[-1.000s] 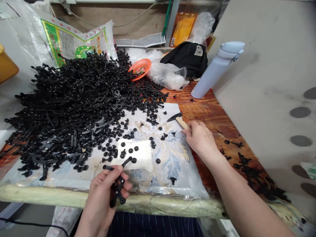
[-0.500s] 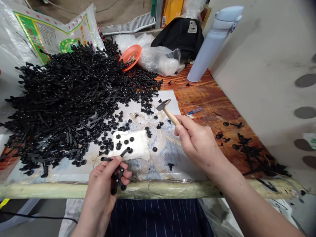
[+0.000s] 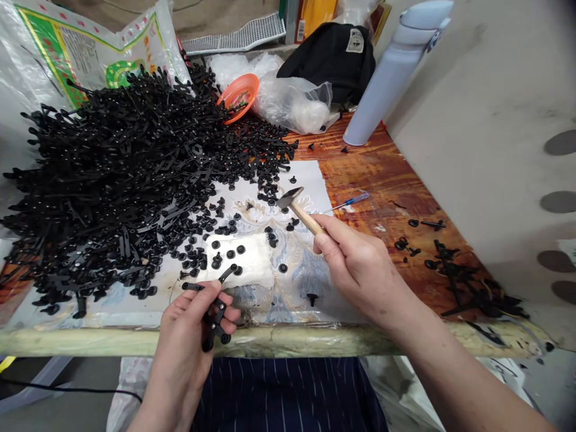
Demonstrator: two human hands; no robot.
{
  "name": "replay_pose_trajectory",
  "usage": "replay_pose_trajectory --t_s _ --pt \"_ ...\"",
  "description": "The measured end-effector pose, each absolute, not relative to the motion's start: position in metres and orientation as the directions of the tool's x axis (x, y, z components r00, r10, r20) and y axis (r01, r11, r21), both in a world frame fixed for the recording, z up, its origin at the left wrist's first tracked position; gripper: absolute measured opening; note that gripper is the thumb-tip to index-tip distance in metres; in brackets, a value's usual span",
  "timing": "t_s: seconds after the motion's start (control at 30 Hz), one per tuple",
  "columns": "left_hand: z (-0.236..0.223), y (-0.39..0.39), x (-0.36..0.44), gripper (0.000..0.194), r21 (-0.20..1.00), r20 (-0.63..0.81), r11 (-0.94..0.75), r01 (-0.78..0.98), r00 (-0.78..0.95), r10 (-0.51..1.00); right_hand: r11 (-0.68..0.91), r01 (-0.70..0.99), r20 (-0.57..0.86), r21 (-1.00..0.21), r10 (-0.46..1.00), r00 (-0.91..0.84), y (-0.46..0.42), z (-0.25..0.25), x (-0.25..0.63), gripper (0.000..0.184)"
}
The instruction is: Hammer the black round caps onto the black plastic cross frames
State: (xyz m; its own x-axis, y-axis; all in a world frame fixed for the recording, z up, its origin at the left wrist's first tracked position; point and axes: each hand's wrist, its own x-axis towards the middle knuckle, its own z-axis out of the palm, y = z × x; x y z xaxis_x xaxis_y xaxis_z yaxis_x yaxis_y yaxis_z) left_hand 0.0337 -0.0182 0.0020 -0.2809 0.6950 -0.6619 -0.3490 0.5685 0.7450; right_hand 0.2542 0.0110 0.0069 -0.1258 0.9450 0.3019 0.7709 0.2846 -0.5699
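My left hand (image 3: 193,324) is closed around a black jointed plastic part (image 3: 216,321) at the table's front edge, one of its arms reaching over a white cloth pad (image 3: 256,267). Several small round black caps (image 3: 231,254) lie on that pad. My right hand (image 3: 355,258) grips the wooden handle of a hammer (image 3: 303,216), whose metal head is raised above the patterned sheet (image 3: 310,174). Behind the handle, a screwdriver (image 3: 348,202) with a blue handle lies on the wood.
A big heap of black jointed parts (image 3: 126,156) covers the left side. At the back are an orange dish (image 3: 238,90), a plastic bag (image 3: 297,108), a black bag (image 3: 328,60) and a pale blue bottle (image 3: 382,78). More black pieces (image 3: 450,270) lie at right.
My right hand has lifted the hammer and brought it left, nearer the pad, uncovering the screwdriver. My left hand keeps its hold on the black part. The view has tilted down.
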Motion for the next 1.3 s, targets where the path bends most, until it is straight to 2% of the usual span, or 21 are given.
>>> replay_pose_trajectory --t_s 0.3,0.7,1.2,1.3 --pt "0.001 -0.019 0.034 0.022 0.773 -0.631 0.547 -0.32 -0.315 0.709 0.346 0.726 0.294 -0.594 0.934 -0.205 0.006 0.007 0.252 0.032" --pt "0.002 -0.019 0.034 0.02 0.776 -0.626 0.527 -0.348 -0.318 0.712 0.33 0.713 0.203 -0.618 0.944 -0.261 0.002 0.01 0.245 0.035" --pt "-0.001 -0.02 0.036 0.023 0.774 -0.628 0.524 -0.356 -0.322 0.708 0.379 0.687 0.221 -0.621 0.925 -0.311 -0.004 0.011 0.246 0.037" --pt "-0.001 -0.019 0.036 0.025 0.766 -0.638 0.537 -0.354 -0.316 0.702 0.391 0.66 0.189 -0.642 0.915 -0.357 -0.008 0.013 0.244 0.036"
